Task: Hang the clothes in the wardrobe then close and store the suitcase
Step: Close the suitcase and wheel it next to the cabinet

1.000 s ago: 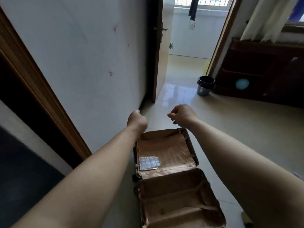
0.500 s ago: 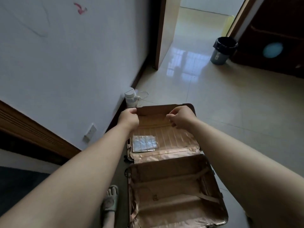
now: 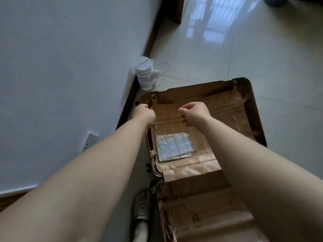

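Here, an open suitcase (image 3: 192, 92) lies flat on the tiled floor (image 3: 262, 49) beside a white wall (image 3: 70, 67). Both hands reach into its far half. The left grip (image 3: 145, 111) curls on a corner of the divider flap (image 3: 225, 109); the right grip (image 3: 194, 113) pinches its top edge, above a pocketed clear packet (image 3: 173, 145).

Dim rm, glare on floor (image 3: 214, 30)

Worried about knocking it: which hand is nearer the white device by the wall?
Left. The left hand sits at the suitcase corner nearest the white device; the right hand is farther along that edge.
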{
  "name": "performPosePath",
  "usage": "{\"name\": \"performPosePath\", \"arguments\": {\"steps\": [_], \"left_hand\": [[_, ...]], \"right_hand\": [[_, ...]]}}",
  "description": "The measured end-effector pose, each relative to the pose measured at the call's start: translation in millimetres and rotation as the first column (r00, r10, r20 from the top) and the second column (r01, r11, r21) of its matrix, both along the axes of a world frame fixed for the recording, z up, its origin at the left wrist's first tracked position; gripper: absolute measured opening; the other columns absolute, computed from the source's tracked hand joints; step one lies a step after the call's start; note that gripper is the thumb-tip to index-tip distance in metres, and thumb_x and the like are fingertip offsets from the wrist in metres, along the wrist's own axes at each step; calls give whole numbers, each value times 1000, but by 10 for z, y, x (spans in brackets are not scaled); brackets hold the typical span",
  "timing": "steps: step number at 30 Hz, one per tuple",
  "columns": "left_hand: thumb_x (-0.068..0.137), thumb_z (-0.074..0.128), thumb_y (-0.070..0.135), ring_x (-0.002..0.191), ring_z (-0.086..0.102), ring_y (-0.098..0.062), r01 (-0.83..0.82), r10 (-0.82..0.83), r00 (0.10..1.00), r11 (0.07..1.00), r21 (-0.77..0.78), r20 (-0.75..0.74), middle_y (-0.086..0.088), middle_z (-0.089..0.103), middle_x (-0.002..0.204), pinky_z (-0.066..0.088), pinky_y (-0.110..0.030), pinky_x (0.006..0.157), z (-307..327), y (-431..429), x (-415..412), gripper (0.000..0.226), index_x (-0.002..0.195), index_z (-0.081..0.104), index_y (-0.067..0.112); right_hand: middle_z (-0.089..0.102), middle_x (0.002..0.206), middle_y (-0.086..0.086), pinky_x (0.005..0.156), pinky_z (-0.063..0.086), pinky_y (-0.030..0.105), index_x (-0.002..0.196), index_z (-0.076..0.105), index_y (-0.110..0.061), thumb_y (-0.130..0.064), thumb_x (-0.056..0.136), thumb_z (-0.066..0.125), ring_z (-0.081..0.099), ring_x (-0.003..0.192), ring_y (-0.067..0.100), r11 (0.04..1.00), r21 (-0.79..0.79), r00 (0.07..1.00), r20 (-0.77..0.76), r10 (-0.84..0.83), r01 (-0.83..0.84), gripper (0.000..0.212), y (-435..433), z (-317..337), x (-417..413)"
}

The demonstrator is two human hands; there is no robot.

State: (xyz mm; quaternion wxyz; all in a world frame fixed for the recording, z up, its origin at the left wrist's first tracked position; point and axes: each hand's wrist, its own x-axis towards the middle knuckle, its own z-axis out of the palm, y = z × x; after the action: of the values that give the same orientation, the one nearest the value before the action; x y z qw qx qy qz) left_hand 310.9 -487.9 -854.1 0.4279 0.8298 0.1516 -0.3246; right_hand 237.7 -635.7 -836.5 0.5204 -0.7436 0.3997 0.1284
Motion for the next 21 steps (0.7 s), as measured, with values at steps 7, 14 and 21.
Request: {"name": "performPosePath", "arguments": {"steps": [7, 14, 21], "left_hand": [[88, 46, 7, 97, 57, -29, 22, -21, 1000, 993, 119, -7, -12, 59, 117, 48, -36, 84, -987, 96, 600, 38, 125, 54, 10], [93, 47, 10, 117, 55, -35, 34, -23, 997, 987, 160, -67, -16, 52, 133, 47, -41, 94, -1692, 84, 973, 51, 143, 36, 12], [92, 45, 9, 93, 65, -28, -41, 50, 992, 996, 84, -119, -13, 65, 107, 55, -40, 85, -2119, 79, 1053, 22, 110, 57, 12]], "right_hand": [[70, 89, 7, 77, 59, 33, 97, 67, -16, -24, 92, 62, 69, 81, 19, 996, 63, 997, -42, -68, 71, 11, 183, -936, 667], [66, 87, 3, 64, 58, 22, 101, 64, -12, -17, 94, 59, 65, 68, 11, 957, 208, 978, -98, -185, 202, 10, 256, -1502, 992], [64, 95, 10, 58, 57, 24, 104, 61, -10, -12, 95, 58, 65, 69, 16, 888, 347, 954, -126, -273, 301, 10, 335, -1832, 1107]]}}
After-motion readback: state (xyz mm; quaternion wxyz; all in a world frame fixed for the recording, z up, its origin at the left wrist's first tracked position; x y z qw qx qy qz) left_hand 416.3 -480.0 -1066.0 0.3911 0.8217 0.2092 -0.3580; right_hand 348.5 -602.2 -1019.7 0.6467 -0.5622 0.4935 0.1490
